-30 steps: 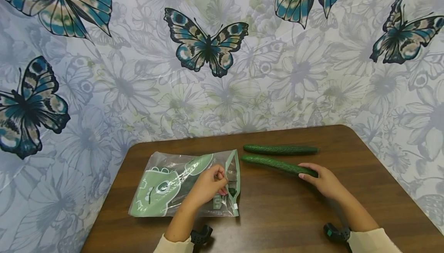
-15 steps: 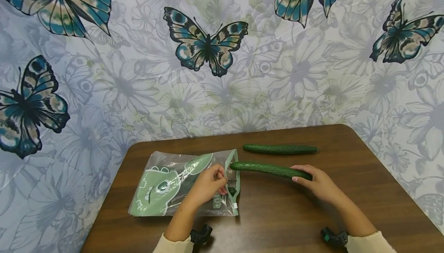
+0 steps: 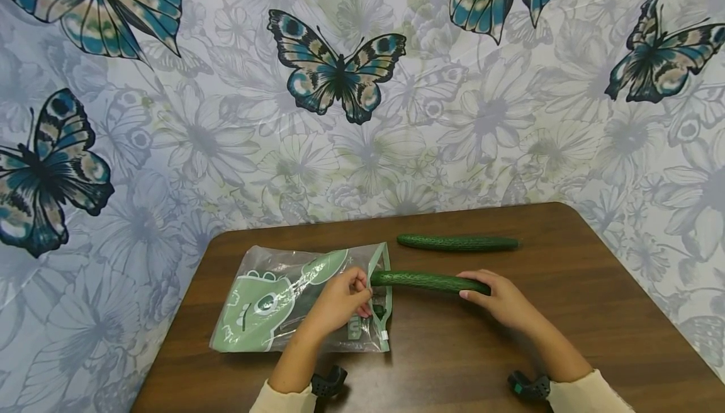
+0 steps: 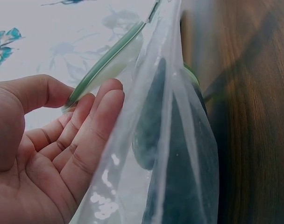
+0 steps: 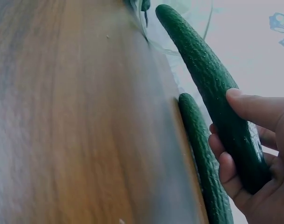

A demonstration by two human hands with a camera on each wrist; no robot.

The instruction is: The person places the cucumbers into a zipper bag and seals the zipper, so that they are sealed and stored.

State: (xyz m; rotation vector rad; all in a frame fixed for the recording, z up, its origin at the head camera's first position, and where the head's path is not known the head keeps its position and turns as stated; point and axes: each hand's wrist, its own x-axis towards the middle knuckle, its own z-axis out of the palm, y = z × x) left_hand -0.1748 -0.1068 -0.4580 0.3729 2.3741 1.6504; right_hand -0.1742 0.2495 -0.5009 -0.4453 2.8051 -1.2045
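My left hand [image 3: 338, 298] pinches the green edge of a clear zip bag [image 3: 266, 312] at its mouth, thumb against fingers. The bag lies flat with its opening to the right and has a pale green cartoon print. Dark green shapes [image 4: 172, 154] show through its plastic in the left wrist view. By its right end, my right hand [image 3: 501, 298] grips a long green cucumber [image 3: 425, 281]; the cucumber's left tip is at the bag's mouth, partly behind the bag's edge. In the right wrist view the thumb and fingers wrap round this cucumber [image 5: 212, 84].
A second cucumber [image 3: 459, 243] lies on the brown wooden table [image 3: 453, 362], behind the held one. The bag's white zip slider [image 3: 384, 336] sits at the near corner of its mouth. Behind the table hangs a butterfly-print cloth [image 3: 481, 148].
My right hand has lifted the cucumber and moved it left and nearer, from beside the bag to its mouth. The left hand keeps its place on the bag's edge.
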